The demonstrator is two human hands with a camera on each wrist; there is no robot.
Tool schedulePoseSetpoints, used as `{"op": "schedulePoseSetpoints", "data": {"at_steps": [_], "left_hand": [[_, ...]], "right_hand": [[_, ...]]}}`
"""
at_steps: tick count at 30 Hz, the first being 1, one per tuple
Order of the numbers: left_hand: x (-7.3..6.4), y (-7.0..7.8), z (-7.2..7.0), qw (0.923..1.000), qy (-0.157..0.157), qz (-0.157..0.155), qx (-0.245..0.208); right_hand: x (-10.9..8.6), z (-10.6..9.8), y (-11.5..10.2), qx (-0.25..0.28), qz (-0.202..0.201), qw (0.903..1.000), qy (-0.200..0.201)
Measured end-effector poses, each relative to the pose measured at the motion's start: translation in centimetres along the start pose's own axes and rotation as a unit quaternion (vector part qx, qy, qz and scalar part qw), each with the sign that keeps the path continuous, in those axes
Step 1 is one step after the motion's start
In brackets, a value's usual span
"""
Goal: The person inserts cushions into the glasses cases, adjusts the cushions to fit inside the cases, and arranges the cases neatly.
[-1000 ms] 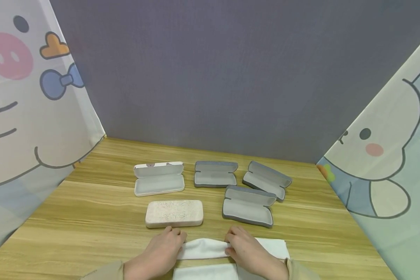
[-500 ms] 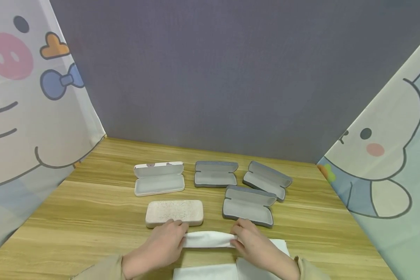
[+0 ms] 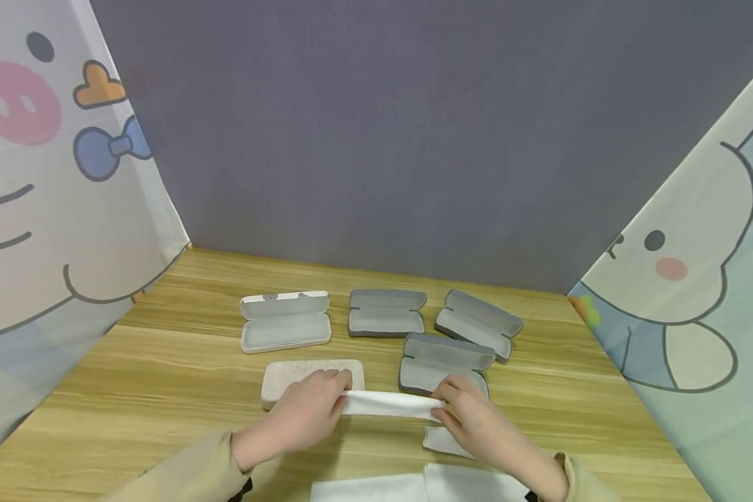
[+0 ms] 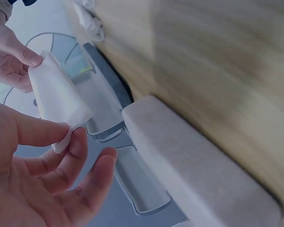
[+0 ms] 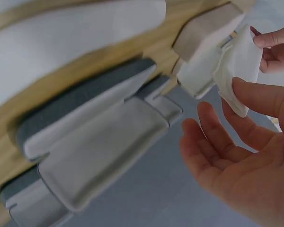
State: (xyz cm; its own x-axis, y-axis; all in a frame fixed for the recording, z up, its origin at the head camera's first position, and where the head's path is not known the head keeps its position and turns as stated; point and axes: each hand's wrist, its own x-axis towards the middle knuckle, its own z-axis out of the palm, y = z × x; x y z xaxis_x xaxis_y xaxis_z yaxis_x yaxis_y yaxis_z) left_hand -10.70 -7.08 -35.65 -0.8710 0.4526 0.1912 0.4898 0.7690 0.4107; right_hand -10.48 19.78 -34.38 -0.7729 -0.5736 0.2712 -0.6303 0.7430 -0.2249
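A folded white cloth (image 3: pixel 390 404) is stretched between my two hands, raised over the wooden table. My left hand (image 3: pixel 306 413) pinches its left end between thumb and index finger, as the left wrist view shows. At the other end, thumb and fingers of my right hand (image 3: pixel 480 422) pinch the cloth too. Behind the left hand lies a closed pale glasses case (image 3: pixel 282 376), partly covered by that hand. The nearest open grey glasses case (image 3: pixel 436 369) is just beyond the right hand, which overlaps its front edge in the head view.
More folded white cloths lie at the front: one (image 3: pixel 442 440) partly under the right hand, others (image 3: pixel 367 489) by the near edge. Further back stand an open white case (image 3: pixel 285 331) and two open grey cases (image 3: pixel 385 319). A grey panel (image 3: pixel 376 139) rises behind the table (image 3: pixel 163 362).
Both hands have lifted the cloth and carried it forward, away from the near edge, and a little right. A white cloth beneath it is now more exposed. The cases have not moved.
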Motion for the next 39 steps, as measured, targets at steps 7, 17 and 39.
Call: {"op": "schedulePoseSetpoints", "data": {"at_steps": [7, 17, 39], "left_hand": [[1.8, 0.6, -0.3, 0.9995, -0.005, 0.017, -0.026], [4.9, 1.2, 0.1, 0.9989, -0.009, 0.034, -0.031], [10.8, 3.0, 2.4, 0.9977, -0.050, 0.007, -0.045]], "right_hand": [[0.0, -1.5, 1.0, -0.019, 0.024, 0.9995, 0.013], [0.1, -2.4, 2.8, -0.024, 0.060, 0.9978, 0.015], [-0.6, -2.7, 7.1, -0.039, 0.109, 0.9928, 0.031]]}}
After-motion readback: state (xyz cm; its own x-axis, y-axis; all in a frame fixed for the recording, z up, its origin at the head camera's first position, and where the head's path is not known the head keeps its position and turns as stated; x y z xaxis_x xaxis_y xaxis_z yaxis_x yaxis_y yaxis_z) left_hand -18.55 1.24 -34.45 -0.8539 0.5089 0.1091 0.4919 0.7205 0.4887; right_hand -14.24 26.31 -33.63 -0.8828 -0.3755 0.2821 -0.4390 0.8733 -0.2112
